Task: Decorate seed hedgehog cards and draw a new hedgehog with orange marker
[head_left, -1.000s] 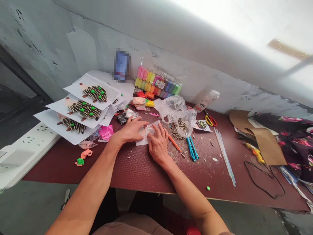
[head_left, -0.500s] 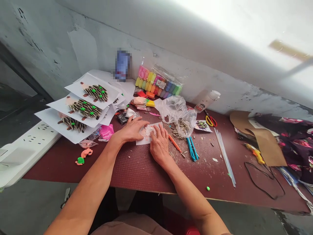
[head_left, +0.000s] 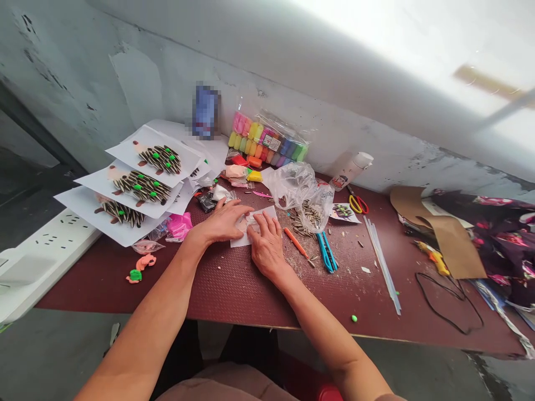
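Observation:
A small white sheet of paper (head_left: 268, 213) lies on the table under both hands, with a pale pinkish shape on it mostly hidden by fingers. At the sheet's left side my left hand (head_left: 221, 224) rests with fingers stretched and thumb apart, its tips by the shape. My right hand (head_left: 267, 245) lies over the paper's right part, fingers spread and pressing on it. An orange pen-like tool (head_left: 295, 240) and a blue utility knife (head_left: 326, 252) lie right of that hand. Beyond them, striped sunflower seeds (head_left: 303, 216) are heaped by a clear plastic bag (head_left: 320, 206).
Sheets with seed hedgehogs (head_left: 142, 186) are stacked at left, near a white power strip (head_left: 58, 239). Coloured clay packs (head_left: 267, 142) stand along the wall. Scissors (head_left: 358, 203), clear glue sticks (head_left: 382, 264) and a yellow glue gun (head_left: 437, 259) lie at right.
My right hand has shifted slightly left over the paper, covering more of the pinkish shape. My left hand stays beside it. The whole view has moved a little.

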Motion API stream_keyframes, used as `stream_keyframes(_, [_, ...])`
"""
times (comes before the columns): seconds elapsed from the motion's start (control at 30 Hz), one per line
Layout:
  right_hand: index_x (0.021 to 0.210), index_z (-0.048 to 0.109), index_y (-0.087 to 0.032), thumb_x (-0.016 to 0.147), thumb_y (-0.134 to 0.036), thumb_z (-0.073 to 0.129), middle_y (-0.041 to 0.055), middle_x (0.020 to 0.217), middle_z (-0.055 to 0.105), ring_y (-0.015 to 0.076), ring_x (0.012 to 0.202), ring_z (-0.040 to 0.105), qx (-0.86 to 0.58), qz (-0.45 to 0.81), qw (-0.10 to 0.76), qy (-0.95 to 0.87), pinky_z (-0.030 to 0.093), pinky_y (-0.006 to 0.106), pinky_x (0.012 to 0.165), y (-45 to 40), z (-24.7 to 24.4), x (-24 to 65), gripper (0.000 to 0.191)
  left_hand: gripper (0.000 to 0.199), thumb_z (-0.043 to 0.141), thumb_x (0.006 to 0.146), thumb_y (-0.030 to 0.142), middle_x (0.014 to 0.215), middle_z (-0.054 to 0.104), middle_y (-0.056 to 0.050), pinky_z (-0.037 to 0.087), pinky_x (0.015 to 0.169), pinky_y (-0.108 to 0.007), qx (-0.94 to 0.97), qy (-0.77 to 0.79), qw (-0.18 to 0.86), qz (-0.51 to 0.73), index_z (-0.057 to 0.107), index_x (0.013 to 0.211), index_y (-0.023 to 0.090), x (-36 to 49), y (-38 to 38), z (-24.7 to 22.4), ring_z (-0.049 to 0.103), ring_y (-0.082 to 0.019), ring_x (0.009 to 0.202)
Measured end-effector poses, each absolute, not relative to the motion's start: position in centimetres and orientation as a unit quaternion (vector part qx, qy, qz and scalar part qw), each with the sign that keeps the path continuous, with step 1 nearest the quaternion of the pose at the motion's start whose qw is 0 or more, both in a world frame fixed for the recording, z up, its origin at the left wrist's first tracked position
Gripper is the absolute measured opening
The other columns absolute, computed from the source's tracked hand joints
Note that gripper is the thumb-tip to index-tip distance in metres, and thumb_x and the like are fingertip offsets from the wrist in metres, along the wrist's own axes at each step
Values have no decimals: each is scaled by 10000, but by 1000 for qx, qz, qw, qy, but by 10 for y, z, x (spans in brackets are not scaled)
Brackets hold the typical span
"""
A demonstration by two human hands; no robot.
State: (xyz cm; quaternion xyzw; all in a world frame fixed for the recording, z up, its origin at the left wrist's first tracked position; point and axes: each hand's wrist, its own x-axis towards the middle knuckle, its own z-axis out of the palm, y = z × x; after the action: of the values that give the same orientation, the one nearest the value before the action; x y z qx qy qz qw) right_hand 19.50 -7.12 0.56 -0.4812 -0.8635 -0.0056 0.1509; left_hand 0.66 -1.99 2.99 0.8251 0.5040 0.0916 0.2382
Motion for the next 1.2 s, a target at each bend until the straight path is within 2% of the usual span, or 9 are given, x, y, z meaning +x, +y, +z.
stream_keyframes(0.13, [1204, 700, -205, 957, -119, 520, 118, 1520, 520, 282, 1508, 299, -479, -9, 152, -865, 227, 501, 1217, -72, 4, 194, 318, 729, 582, 730, 252, 1516, 558, -68, 108, 1273, -576, 825, 505, 239, 90, 512, 1455, 239, 6, -20, 29, 308, -328, 1521])
stream_keyframes(0.33, [1108, 744, -245, 906, -95, 566, 84, 1440, 586, 271, 1438, 385, -492, -6, 210, -845, 274, 486, 1178, -69, 5, 197, 308, 740, 590, 715, 256, 1506, 569, -56, 113, 1276, -561, 821, 507, 246, 86, 513, 1451, 250, 6, -20, 31, 312, -312, 1521])
stream_keyframes(0.5, [1033, 762, -255, 919, -110, 570, 84, 1428, 591, 276, 1412, 403, -481, -13, 195, -855, 306, 482, 1144, -69, 2, 198, 266, 757, 586, 702, 230, 1514, 561, -58, 112, 1277, -557, 823, 503, 252, 87, 509, 1454, 254, 4, -20, 31, 304, -311, 1527])
stream_keyframes(0.8, [1119, 743, -249, 930, -105, 556, 91, 1450, 580, 271, 1427, 386, -455, -12, 179, -872, 300, 476, 1150, -68, 1, 198, 302, 776, 561, 679, 189, 1536, 543, -48, 102, 1272, -572, 829, 491, 254, 84, 511, 1448, 276, 0, -20, 29, 298, -307, 1532])
stream_keyframes(0.93, [1118, 751, -255, 919, -105, 564, 87, 1439, 589, 264, 1413, 404, -462, 4, 200, -864, 312, 464, 1145, -67, 2, 198, 312, 779, 559, 676, 193, 1530, 549, -38, 103, 1273, -575, 830, 489, 253, 83, 509, 1447, 285, 1, -19, 28, 307, -302, 1529])
stream_keyframes(1.03, [1187, 738, -238, 915, -103, 565, 117, 1451, 573, 280, 1405, 410, -487, -3, 209, -848, 320, 469, 1132, -66, 3, 198, 350, 804, 557, 656, 177, 1534, 544, -37, 97, 1274, -573, 830, 491, 253, 77, 505, 1451, 282, 1, -19, 29, 301, -301, 1531])
stream_keyframes(1.2, [1252, 708, -280, 944, -113, 542, 114, 1509, 513, 302, 1437, 366, -510, -9, 169, -844, 316, 498, 1122, -65, 4, 197, 387, 802, 545, 664, 174, 1536, 540, -53, 92, 1273, -578, 828, 494, 253, 77, 502, 1461, 256, 2, -19, 30, 290, -311, 1533])
